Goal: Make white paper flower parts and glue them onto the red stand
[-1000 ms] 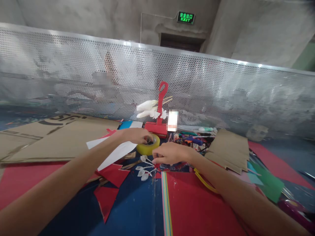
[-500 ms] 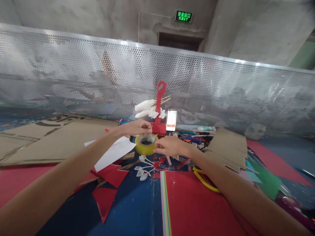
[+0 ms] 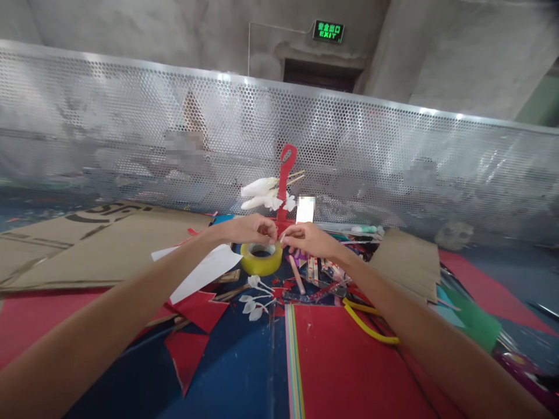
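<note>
My left hand point(image 3: 254, 228) is closed in a pinch just above the yellow roll of tape point(image 3: 262, 266). Close to its right, my right hand point(image 3: 309, 239) is also pinched, fingertips almost meeting the left ones. A tiny pale bit shows at the right fingertips, too small to name. Behind the hands stands a red cut-out upright piece point(image 3: 285, 174) with a loop at its top, white flower-like bits and white bud shapes point(image 3: 259, 187) on thin sticks beside it. In front of the tape lie several small white buds on stems point(image 3: 255, 299).
Flattened cardboard point(image 3: 109, 244) covers the left side; more cardboard point(image 3: 404, 259) lies right. A stack of coloured paper point(image 3: 358, 366), red on top, is in front. Yellow-handled scissors point(image 3: 371, 331) lie under my right forearm. A lit phone point(image 3: 305, 210) leans before the perforated metal panel point(image 3: 244, 128).
My right hand has moved up and away from the tape roll's right side, and my left hand slightly right, so their fingertips now come together above the roll.
</note>
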Available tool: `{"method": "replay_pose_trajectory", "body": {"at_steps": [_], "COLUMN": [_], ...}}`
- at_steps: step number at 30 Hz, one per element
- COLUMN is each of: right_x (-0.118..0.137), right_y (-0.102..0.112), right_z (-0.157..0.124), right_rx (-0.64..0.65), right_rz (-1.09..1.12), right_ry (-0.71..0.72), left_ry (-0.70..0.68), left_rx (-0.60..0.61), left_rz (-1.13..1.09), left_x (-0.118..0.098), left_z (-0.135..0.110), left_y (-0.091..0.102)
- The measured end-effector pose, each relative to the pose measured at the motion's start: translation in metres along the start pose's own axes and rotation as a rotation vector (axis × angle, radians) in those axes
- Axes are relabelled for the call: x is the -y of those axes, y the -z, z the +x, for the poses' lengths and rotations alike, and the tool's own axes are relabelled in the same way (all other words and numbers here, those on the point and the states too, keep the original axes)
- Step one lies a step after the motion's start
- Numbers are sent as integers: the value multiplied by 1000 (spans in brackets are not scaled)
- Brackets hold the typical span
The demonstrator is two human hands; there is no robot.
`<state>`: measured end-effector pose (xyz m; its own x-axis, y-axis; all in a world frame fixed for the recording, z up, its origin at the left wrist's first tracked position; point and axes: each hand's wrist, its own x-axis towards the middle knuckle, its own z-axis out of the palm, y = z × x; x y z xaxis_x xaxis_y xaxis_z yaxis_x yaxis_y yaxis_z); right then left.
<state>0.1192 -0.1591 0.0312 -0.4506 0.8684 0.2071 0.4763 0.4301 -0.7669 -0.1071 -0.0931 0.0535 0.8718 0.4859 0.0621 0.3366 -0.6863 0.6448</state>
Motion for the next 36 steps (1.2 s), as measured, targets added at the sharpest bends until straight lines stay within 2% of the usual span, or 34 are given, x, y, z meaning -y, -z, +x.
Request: {"method": "replay_pose_trajectory", "body": {"at_steps": [5,13,19,24,36], "right_x": [-7,-6,-5,-8,0], "right_y": [-1,-5,-4,-4,-2], "right_z": [3,3,4,6,4], "right_rx": [-53,-126,-191,-170,-263], "right_rz": [62,104,120,128,128], "right_ry": [-12,-23,-14,71,78], "left_ry": [-1,-60,-121,-106,-51], "left_rx": [7,-126,-146,-212,-266], "left_rz": [-43,15,53,38,-169], "left_x": [-3,-15,-15,-12,-11], "left_z": [2,5,5,6,5], "left_y": [-3,-6,-5,-6,-5]}}
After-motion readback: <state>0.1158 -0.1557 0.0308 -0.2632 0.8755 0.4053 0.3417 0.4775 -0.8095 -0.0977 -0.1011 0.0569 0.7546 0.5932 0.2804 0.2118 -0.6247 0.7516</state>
